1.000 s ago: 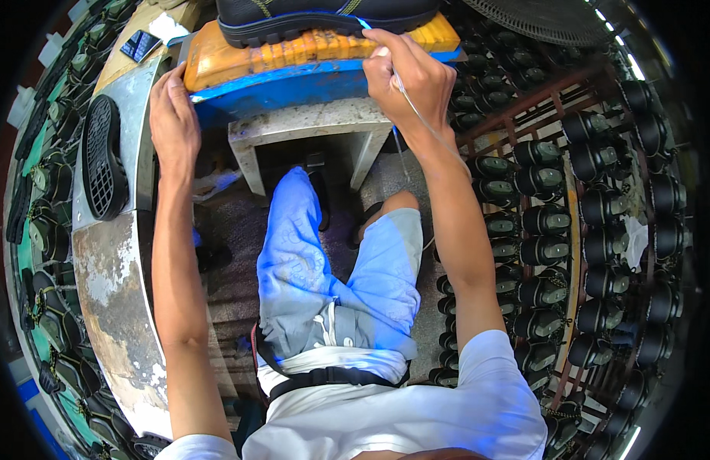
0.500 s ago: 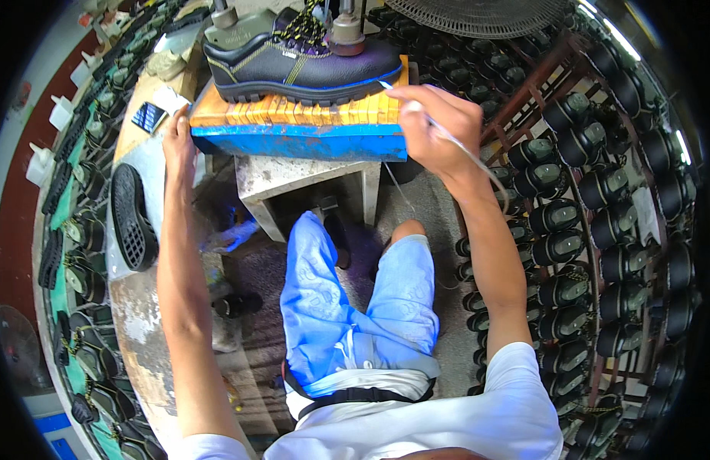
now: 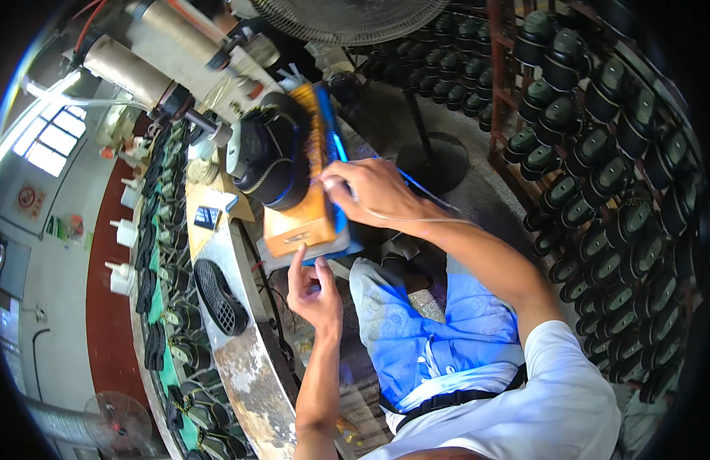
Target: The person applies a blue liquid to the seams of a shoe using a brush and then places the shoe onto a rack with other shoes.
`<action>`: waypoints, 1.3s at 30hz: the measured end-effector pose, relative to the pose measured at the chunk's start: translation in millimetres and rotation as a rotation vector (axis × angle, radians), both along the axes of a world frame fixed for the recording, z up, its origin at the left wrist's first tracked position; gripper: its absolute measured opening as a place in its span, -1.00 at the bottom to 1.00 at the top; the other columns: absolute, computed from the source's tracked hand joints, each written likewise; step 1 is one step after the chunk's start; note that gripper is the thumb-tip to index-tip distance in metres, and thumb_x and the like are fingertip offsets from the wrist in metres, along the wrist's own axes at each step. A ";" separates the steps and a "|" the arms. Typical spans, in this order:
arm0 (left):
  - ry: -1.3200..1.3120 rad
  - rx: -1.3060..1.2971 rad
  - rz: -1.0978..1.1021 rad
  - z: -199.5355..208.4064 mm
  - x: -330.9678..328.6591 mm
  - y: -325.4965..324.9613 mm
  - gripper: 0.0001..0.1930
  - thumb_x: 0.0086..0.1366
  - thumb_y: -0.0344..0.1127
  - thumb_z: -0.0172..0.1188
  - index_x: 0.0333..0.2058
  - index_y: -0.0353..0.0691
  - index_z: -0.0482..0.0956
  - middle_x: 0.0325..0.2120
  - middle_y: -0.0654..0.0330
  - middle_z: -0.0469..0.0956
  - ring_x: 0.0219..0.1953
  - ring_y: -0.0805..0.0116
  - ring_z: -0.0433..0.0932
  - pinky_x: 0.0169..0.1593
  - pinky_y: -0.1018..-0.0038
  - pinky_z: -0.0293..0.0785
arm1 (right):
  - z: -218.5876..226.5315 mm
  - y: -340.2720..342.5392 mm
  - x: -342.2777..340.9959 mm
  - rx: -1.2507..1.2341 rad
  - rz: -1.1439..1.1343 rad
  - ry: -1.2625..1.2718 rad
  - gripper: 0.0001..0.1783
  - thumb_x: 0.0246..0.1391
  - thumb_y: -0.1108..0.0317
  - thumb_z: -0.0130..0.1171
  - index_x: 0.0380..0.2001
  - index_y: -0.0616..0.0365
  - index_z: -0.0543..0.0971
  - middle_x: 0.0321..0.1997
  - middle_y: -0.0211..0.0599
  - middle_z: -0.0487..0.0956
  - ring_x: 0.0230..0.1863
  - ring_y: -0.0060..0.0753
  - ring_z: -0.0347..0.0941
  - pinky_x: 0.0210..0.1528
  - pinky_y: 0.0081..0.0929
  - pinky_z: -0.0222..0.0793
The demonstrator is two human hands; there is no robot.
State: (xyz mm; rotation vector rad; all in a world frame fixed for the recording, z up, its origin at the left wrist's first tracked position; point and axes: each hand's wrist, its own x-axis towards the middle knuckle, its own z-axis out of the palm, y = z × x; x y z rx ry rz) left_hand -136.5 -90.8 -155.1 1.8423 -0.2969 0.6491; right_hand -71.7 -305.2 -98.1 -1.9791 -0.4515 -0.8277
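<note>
A black shoe (image 3: 272,153) sits on a yellow-orange block (image 3: 297,226) with a blue side, its heel end turned towards me. Against the block's near end, the outstretched index finger of my left hand (image 3: 315,295) appears to rest, the other fingers loosely curled and holding nothing. My right hand (image 3: 374,190) is closed around a thin pale pen-like tool (image 3: 347,187), mostly hidden by the fingers, beside the shoe and the block's right side. From this hand a thin clear cord (image 3: 416,220) trails along my forearm.
Metal cylinders (image 3: 136,73) stand over the shoe at upper left. A loose black sole (image 3: 220,297) and a small dark rectangular thing (image 3: 206,218) lie on the worn bench (image 3: 263,383). Racks of black shoes (image 3: 558,195) fill the right. A large fan (image 3: 347,17) stands ahead.
The block and shoe have swung from lying crosswise to pointing away from me. My left hand moved from the block's left corner to its near end; my right hand moved left along the block.
</note>
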 end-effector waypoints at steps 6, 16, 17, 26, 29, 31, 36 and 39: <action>-0.357 0.530 0.122 91.8 118.4 3.8 -0.30 0.20 -0.27 0.54 0.25 -0.43 0.50 0.00 -0.15 0.64 0.04 0.04 0.62 0.13 0.29 0.52 | 10.8 -6.8 26.3 -0.157 -0.254 0.188 0.01 -0.08 -0.22 0.54 0.23 0.33 0.45 0.02 0.27 0.63 0.07 0.30 0.59 0.17 0.03 0.49; 0.046 0.358 -0.370 158.6 207.4 -12.7 -0.15 -0.17 -0.38 0.76 0.13 -0.41 0.50 -0.08 0.02 0.72 -0.05 0.19 0.67 0.16 0.31 0.54 | -0.7 -62.7 130.9 -0.091 -0.011 0.175 0.04 -0.41 -0.26 0.67 0.11 0.18 0.60 -0.02 0.07 0.72 0.08 0.11 0.65 0.16 -0.13 0.53; -0.029 0.321 -0.305 156.9 197.4 -23.1 -0.15 -0.18 -0.42 0.76 0.13 -0.38 0.50 -0.08 0.04 0.71 -0.04 0.19 0.64 0.18 0.31 0.51 | -4.6 -71.6 133.8 -0.089 -0.007 0.149 0.03 -0.41 -0.25 0.67 0.10 0.19 0.61 -0.04 0.07 0.72 0.07 0.09 0.66 0.15 -0.13 0.54; -0.308 -0.003 -0.395 173.4 114.1 -49.1 -0.02 -0.16 -0.40 0.78 0.25 -0.30 0.41 0.09 0.05 0.54 0.13 0.17 0.50 0.30 0.23 0.46 | 1.2 -53.5 22.7 0.233 -0.202 -0.095 0.42 -0.27 -0.16 0.68 0.52 0.30 0.14 0.56 0.18 0.23 0.55 0.19 0.16 0.57 -0.03 0.08; -0.337 0.133 -0.725 173.9 75.2 -89.8 -0.12 -0.20 -0.48 0.73 0.15 -0.27 0.44 0.09 0.02 0.55 0.16 0.11 0.52 0.34 0.17 0.42 | 16.8 -105.0 -143.7 0.091 -0.394 -0.396 0.43 -0.33 -0.15 0.71 0.53 0.23 0.18 0.59 0.03 0.25 0.59 0.03 0.18 0.57 -0.09 0.11; -0.526 0.365 -0.913 174.4 31.1 -134.0 -0.19 -0.26 -0.52 0.64 0.08 -0.23 0.50 0.06 0.06 0.60 0.17 0.05 0.55 0.39 0.06 0.35 | 12.3 -123.6 -222.1 -0.164 -0.444 -0.556 0.23 -0.30 -0.10 0.71 0.42 0.15 0.36 0.38 -0.04 0.54 0.43 0.01 0.44 0.41 -0.02 0.38; -0.668 0.552 -1.577 137.6 -83.0 -258.3 -0.39 -0.25 -0.53 0.31 -0.06 -0.20 0.61 0.01 0.17 0.69 0.20 0.06 0.58 0.46 -0.13 0.20 | 2.4 -128.6 -396.6 -0.741 -0.546 -0.331 -0.71 0.20 0.27 0.39 -0.01 0.00 0.67 0.16 -0.40 0.72 0.25 -0.30 0.61 0.29 -0.08 0.54; -0.739 0.481 -1.959 129.1 -146.1 -320.6 -0.40 -0.25 -0.52 0.33 -0.06 -0.20 0.67 0.03 0.15 0.69 0.21 0.06 0.60 0.49 -0.11 0.15 | -13.0 -90.7 -474.9 -0.796 -0.817 -0.143 -0.82 0.21 0.30 0.35 -0.11 -0.07 0.69 0.14 -0.52 0.74 0.21 -0.43 0.62 0.32 -0.05 0.52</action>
